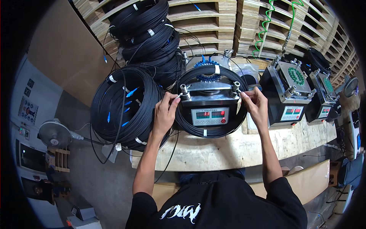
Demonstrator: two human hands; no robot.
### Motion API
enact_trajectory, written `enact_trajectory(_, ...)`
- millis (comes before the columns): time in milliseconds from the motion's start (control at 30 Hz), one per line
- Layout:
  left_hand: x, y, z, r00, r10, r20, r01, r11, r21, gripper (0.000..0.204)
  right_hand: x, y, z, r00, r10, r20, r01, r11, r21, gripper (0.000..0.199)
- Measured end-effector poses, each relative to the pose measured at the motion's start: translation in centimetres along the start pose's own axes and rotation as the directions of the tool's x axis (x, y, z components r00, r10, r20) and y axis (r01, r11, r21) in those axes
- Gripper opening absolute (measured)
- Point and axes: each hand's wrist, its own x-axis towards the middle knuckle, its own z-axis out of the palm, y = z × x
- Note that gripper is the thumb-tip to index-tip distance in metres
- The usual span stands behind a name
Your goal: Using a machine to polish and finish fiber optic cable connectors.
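Observation:
In front of me stands a metal benchtop machine with a lit red and green display panel [210, 116]. A black cable coil [206, 132] loops around it. Blue connectors [207, 72] sit in a ring on its top. Metal clamp posts rise at its near corners. My left hand [164, 113] is closed, finger and thumb pinching a small lever at the left clamp post [185, 91]. Likewise, my right hand [257, 107] pinches at the right clamp post [236, 88]; its lever is partly covered by the fingers.
Left of the machine, a large black cable coil [100, 100] holds loose blue-tipped ends, with more coils [143, 28] stacked behind. Two similar machines with green tops [295, 76] stand to the right. Wooden pallets [202, 23] line the back. A fan [54, 133] is at the left.

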Motion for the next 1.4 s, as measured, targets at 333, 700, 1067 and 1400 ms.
enact_trajectory(333,0.9,1.2,-0.6,0.992,-0.102,0.073,0.101,0.995,0.023,0.02,0.6,-1.0,-0.5,0.989,0.111,0.103,-0.121,0.987,0.106,0.017)
enact_trajectory(700,9.1,-1.1,1.2,0.943,-0.329,-0.043,0.267,0.829,-0.492,0.046,6.3,-0.8,-2.2,0.989,-0.083,0.123,0.07,0.992,0.107,0.038)
enact_trajectory(1067,14.2,-6.1,4.8,0.858,-0.461,0.227,0.503,0.661,-0.557,0.087,13.5,0.6,3.3,0.974,0.12,0.192,-0.174,0.937,0.301,0.074)
enact_trajectory(1400,13.9,-6.8,5.0,0.825,-0.516,0.229,0.555,0.67,-0.492,0.09,13.3,1.9,3.8,0.936,0.25,0.248,-0.306,0.925,0.223,0.081)
